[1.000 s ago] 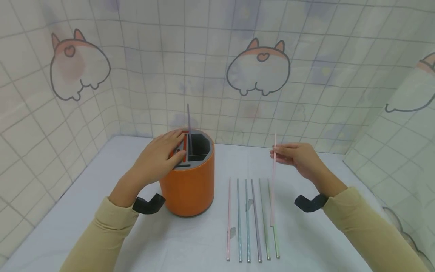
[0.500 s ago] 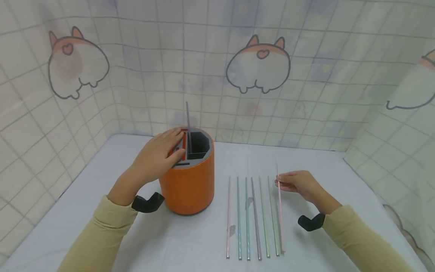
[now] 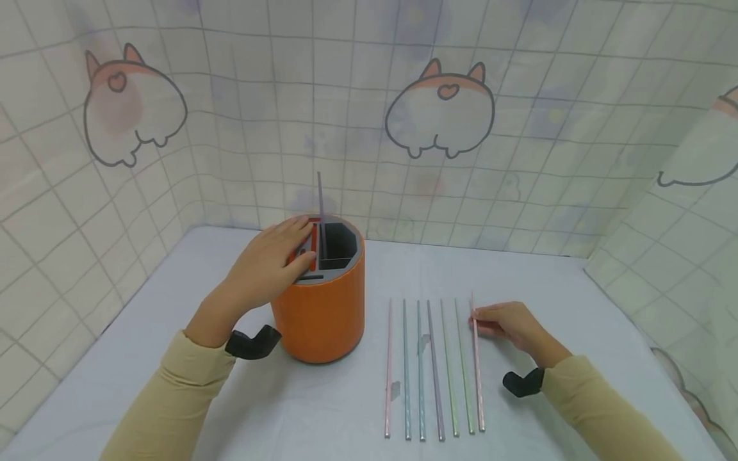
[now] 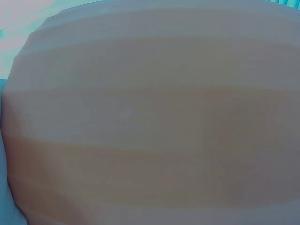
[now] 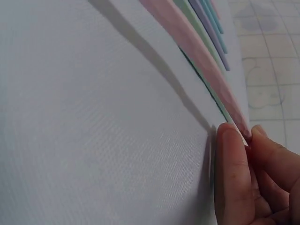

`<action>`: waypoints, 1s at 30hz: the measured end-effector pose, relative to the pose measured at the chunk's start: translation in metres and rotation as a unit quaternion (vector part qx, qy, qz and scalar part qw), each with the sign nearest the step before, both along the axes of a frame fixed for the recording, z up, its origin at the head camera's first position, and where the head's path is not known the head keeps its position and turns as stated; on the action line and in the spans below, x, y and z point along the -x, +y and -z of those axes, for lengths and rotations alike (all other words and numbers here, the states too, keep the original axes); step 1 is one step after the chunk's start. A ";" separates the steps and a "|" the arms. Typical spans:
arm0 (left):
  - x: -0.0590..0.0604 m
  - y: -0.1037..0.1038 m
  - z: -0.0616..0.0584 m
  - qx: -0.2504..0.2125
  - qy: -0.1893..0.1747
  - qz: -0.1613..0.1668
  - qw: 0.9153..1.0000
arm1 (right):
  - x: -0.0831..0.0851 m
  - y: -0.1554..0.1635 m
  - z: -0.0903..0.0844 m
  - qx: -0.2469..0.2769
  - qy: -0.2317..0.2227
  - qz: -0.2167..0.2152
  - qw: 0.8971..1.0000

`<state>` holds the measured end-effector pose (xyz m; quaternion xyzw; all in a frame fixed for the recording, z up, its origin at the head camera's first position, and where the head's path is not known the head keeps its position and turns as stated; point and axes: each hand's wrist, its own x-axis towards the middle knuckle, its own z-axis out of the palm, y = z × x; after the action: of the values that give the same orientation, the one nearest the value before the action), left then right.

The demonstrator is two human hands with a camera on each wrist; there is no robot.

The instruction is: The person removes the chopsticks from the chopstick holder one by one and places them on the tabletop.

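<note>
Head view, left to right: left hand (image 3: 266,269) lies flat on the rim of the orange holder (image 3: 319,314), fingers fairly straight over the top compartments, gripping nothing, apparently steadying it. One grey stick (image 3: 320,214) stands upright in the holder; something red shows beside it under the fingers, can't tell what. The left wrist view is only a blurred orange surface, no detail.

Right of the holder, sticks lie side by side on the white table (image 3: 173,384). Count: seven, namely pink, two teal, purple, two green, and the pink stick (image 3: 476,371) at the far right. Right hand (image 3: 507,323) pinches that pink stick near its far end; the right wrist view shows thumb and fingertips (image 5: 229,154) closed on the tip, the stick low against the table just beside a green one.

Step in hand, as judged: laying this stick into the row. Next move calls for loosening the pinch without nudging the neighbours, keeping it parallel.
</note>
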<state>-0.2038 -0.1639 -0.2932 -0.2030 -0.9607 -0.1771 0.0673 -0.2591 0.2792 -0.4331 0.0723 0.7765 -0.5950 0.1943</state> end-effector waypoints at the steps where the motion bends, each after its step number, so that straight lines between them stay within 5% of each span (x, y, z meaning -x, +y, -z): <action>1: 0.000 0.000 0.000 0.000 0.000 0.000 1.000 | 0.000 0.000 0.000 -0.016 0.008 -0.004 1.000; 6: 0.001 0.001 0.001 0.000 0.001 -0.001 1.000 | 0.005 0.001 -0.004 -0.160 0.065 -0.011 0.985; 9: 0.002 0.001 0.002 0.000 0.000 -0.001 1.000 | 0.009 -0.002 -0.014 -0.180 0.093 -0.003 0.979; 23: 0.001 0.001 0.000 0.004 0.002 0.002 1.000 | 0.025 -0.111 -0.109 -0.048 0.188 -0.023 0.981; 30: 0.002 0.000 -0.001 0.010 -0.001 0.004 1.000 | 0.036 -0.182 -0.140 0.042 0.254 -0.034 0.966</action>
<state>-0.2058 -0.1643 -0.2925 -0.2070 -0.9617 -0.1683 0.0634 -0.2955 0.0971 -0.2928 -0.1157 0.7768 -0.6189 0.0140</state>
